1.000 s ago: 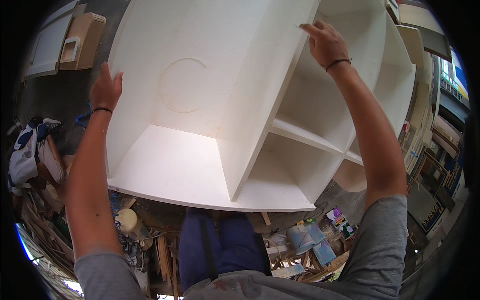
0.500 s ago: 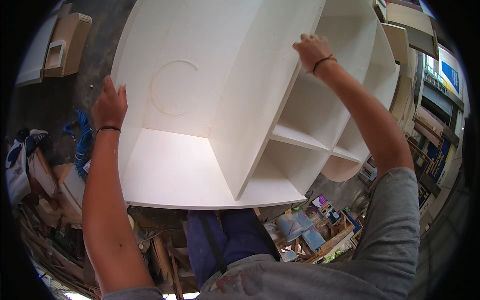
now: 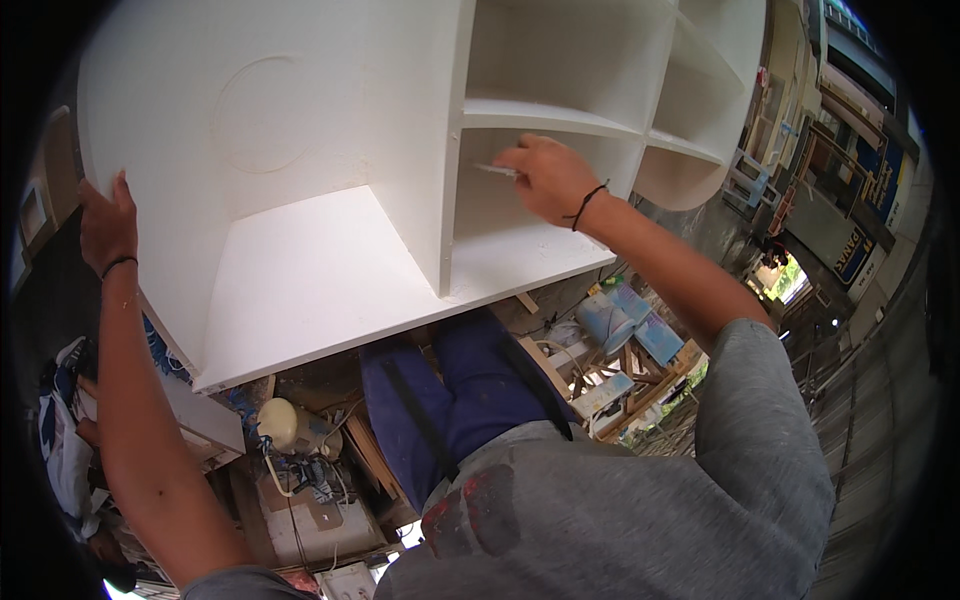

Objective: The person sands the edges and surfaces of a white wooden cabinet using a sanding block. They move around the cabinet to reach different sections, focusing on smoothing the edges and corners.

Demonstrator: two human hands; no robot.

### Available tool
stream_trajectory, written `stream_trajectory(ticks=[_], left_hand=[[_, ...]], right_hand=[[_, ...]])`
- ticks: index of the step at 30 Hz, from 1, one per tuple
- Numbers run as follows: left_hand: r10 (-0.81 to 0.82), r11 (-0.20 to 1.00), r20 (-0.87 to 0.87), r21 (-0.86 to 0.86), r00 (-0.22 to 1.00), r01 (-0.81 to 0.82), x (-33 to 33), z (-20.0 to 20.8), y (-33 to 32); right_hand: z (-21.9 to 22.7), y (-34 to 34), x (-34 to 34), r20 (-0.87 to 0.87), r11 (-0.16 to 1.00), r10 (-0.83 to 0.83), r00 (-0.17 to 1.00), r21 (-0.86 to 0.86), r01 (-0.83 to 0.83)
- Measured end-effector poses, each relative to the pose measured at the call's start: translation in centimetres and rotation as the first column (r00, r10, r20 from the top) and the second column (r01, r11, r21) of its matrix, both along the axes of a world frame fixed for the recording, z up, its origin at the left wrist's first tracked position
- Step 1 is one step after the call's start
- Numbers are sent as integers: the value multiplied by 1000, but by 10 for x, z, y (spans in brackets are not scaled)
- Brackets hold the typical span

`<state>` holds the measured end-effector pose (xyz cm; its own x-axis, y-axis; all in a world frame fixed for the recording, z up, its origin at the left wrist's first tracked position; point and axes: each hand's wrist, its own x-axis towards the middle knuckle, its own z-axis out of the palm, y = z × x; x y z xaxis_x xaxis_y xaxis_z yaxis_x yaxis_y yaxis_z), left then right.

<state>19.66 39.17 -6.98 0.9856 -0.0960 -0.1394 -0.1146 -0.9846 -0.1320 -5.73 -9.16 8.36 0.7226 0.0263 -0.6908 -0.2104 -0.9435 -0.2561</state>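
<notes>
A large white shelf cabinet (image 3: 310,290) with open compartments fills the upper middle, in front of my body. My left hand (image 3: 108,228) is on the edge of its left side panel, with the thumb up along the edge and the other fingers partly hidden. Before the lower middle compartment, my right hand (image 3: 552,180) pinches a thin, pale, flat piece (image 3: 493,170) whose kind I cannot make out. That piece points left, toward the front edge of the upright divider (image 3: 452,215). A faint ring mark (image 3: 262,115) shows on the cabinet's back panel.
Below the cabinet are a cream-coloured rounded tank (image 3: 283,424) with a hose, paint-stained containers (image 3: 605,322) and wood scraps (image 3: 650,395). Boards and panels (image 3: 840,190) stand at the right. A person is partly visible by the pale cloth (image 3: 55,450) at far left.
My right hand has moved from higher on the divider down to the lower compartment, and the pale piece now shows. My view has shifted; my left hand stays at the left panel.
</notes>
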Motion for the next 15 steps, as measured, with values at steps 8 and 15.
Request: stream_trajectory(ticks=[8, 15], left_hand=[[-344, 936, 366, 61, 865, 347, 17, -20, 29], [-554, 410, 150, -807, 819, 426, -281, 81, -276]], right_hand=[[36, -140, -235, 218, 701, -659, 720, -170, 693], [24, -102, -380, 317, 474, -804, 503, -168, 864]])
